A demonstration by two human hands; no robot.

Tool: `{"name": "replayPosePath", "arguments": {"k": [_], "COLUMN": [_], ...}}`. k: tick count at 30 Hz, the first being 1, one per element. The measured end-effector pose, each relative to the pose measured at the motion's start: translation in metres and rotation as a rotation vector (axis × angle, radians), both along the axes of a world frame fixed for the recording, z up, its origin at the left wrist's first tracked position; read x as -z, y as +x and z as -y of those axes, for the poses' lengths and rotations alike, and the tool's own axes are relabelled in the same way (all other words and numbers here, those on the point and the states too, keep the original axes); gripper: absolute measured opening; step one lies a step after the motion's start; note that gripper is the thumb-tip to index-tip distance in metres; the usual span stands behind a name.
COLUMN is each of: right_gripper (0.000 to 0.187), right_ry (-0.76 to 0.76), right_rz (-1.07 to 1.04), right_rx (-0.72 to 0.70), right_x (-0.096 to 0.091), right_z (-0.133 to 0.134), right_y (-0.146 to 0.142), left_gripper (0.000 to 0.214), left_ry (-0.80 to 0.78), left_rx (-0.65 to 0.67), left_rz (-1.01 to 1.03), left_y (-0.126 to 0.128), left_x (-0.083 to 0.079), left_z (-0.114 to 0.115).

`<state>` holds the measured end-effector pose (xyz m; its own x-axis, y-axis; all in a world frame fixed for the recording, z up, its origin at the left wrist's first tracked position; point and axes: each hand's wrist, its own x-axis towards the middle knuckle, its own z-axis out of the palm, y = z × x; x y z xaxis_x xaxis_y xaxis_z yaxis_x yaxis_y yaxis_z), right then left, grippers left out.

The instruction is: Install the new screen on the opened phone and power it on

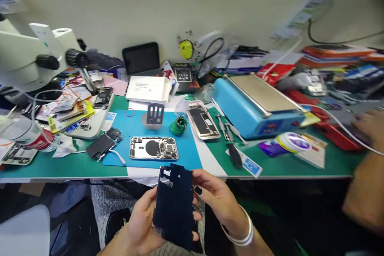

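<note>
A phone screen point(174, 208), its black back facing up with small cut-outs and bits of metal near the top, is held upright just in front of the table edge. My left hand point(142, 218) grips its left side, the fingers partly hidden behind it. My right hand point(217, 198) holds the right edge, thumb lying alongside and fingertips curled behind. Beyond them, an opened phone body point(153, 148) with its circuit parts exposed lies on the blue mat point(117, 162).
On the mat stand a dark slotted stand point(155, 115) and a green round bit holder point(179, 125). Right of them are another opened phone point(204, 121), screwdrivers point(229, 128) and a blue heating plate machine point(255, 106). A microscope point(27, 58) stands left. Another person's arm point(367, 168) reaches in at right.
</note>
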<state>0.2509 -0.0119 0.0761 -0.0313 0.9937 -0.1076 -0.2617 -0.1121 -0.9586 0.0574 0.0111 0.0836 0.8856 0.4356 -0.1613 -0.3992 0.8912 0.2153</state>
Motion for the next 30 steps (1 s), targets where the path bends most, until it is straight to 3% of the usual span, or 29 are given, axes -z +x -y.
{"name": "replayPosePath", "arguments": {"k": [5, 9, 16, 20, 22, 27, 30], "right_gripper": [0.038, 0.040, 0.038, 0.033, 0.033, 0.032, 0.056], "right_ry": [-0.078, -0.075, 0.015, 0.119, 0.174, 0.255, 0.330], "right_rz": [-0.019, -0.003, 0.120, 0.255, 0.343, 0.543, 0.599], "right_rx": [-0.133, -0.185, -0.169, -0.187, -0.211, -0.340, -0.278], "right_x": [-0.008, -0.019, -0.030, -0.034, -0.034, -0.027, -0.015], "right_z": [-0.021, -0.028, -0.033, -0.035, -0.034, -0.030, -0.024], "right_y": [-0.016, -0.021, -0.014, -0.007, -0.005, -0.003, -0.001], "left_gripper": [0.064, 0.078, 0.074, 0.087, 0.082, 0.069, 0.065], "left_ry": [-0.003, -0.015, -0.045, 0.024, 0.065, 0.292, 0.715], "left_rx": [-0.064, 0.001, 0.022, 0.099, 0.056, -0.065, -0.239], "left_rz": [0.081, 0.072, 0.164, 0.089, 0.015, -0.283, -0.727], "left_y": [-0.016, -0.022, -0.025, -0.024, -0.023, -0.024, -0.029], "left_x": [0.001, 0.008, 0.019, 0.031, 0.034, 0.023, 0.012], "left_z": [0.003, 0.005, 0.003, 0.010, 0.013, 0.009, 0.002]}}
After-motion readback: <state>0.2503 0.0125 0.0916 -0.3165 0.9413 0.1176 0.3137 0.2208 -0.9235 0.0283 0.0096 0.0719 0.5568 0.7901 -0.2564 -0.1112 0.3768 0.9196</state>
